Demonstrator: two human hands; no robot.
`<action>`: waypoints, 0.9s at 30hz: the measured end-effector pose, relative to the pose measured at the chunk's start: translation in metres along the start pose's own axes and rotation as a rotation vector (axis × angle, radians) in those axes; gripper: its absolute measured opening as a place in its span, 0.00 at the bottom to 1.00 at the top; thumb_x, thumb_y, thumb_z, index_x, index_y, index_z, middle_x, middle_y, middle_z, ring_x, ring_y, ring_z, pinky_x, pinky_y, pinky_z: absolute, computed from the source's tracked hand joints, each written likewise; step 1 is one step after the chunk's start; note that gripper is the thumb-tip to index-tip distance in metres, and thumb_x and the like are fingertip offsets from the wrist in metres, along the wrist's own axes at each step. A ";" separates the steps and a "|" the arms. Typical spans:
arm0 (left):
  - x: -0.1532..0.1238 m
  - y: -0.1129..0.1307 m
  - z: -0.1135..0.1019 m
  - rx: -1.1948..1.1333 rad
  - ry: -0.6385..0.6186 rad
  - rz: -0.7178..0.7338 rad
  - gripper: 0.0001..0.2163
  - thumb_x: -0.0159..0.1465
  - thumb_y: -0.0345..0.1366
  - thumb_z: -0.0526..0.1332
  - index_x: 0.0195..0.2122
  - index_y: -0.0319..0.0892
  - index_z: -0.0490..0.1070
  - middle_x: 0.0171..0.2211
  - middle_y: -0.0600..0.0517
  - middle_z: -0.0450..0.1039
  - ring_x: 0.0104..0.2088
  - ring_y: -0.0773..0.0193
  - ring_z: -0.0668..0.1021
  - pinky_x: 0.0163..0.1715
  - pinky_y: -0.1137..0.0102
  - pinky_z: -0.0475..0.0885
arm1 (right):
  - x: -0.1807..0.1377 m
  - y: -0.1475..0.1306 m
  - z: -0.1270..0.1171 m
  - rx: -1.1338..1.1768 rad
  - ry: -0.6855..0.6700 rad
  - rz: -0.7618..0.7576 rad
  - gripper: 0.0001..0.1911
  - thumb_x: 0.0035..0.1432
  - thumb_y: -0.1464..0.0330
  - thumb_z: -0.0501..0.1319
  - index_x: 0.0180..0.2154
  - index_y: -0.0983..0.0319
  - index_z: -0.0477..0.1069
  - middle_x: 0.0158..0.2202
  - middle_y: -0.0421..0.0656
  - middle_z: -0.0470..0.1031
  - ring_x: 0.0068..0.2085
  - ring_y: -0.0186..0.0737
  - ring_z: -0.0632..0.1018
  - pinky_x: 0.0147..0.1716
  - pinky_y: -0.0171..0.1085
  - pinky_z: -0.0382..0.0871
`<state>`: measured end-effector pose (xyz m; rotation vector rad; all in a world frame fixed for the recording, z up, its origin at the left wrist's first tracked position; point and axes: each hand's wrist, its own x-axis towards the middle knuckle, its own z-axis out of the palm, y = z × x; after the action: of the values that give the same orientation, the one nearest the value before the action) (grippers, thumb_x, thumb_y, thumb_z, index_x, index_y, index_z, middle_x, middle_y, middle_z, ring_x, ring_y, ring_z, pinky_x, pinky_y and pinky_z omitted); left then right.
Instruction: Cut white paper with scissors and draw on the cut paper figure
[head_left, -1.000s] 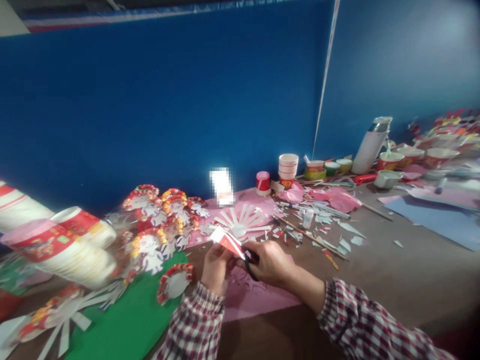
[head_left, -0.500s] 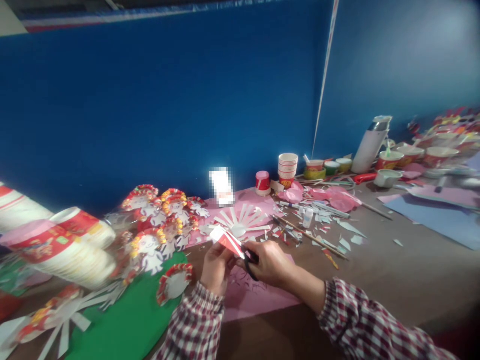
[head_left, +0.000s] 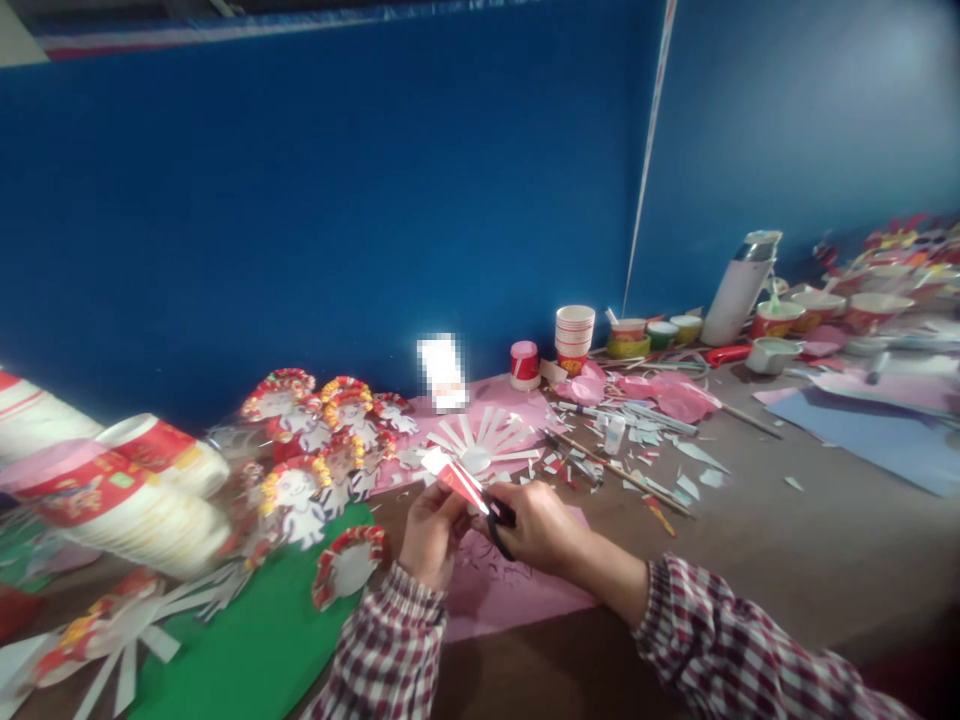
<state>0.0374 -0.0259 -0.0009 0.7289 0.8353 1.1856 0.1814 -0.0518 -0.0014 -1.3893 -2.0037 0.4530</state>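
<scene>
My left hand point(head_left: 429, 535) pinches a small red and white piece of paper cup point(head_left: 452, 475) and holds it up over the table. My right hand point(head_left: 538, 525) grips black-handled scissors point(head_left: 498, 520), whose blades meet the piece's right edge. Both hands hover above a pink paper sheet point(head_left: 510, 590) strewn with small cuttings. Behind them lies a white cup cut into a splayed sunburst point(head_left: 484, 445).
Stacks of red-printed paper cups point(head_left: 120, 500) lie at left beside finished cup flowers point(head_left: 315, 440) and a green sheet point(head_left: 255, 640). Upright cups point(head_left: 574, 340), paint bowls point(head_left: 660, 335), a white bottle point(head_left: 739, 290), sticks and paper scraps point(head_left: 637, 450) crowd the back. A blue sheet point(head_left: 877, 435) lies at right.
Almost nothing differs; my hands keep the same grip on the paper piece and scissors, and the view shifts very slightly.
</scene>
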 end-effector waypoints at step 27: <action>0.009 0.000 -0.015 0.438 0.133 0.129 0.13 0.46 0.40 0.67 0.30 0.38 0.75 0.25 0.50 0.76 0.25 0.62 0.75 0.23 0.72 0.70 | 0.016 0.012 0.003 1.154 0.076 0.367 0.18 0.45 0.61 0.66 0.35 0.63 0.65 0.25 0.38 0.67 0.24 0.30 0.69 0.17 0.26 0.59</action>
<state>0.0261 -0.0166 -0.0103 1.0807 1.1939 1.1872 0.1836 -0.0322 -0.0059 -0.9389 -1.0198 1.4032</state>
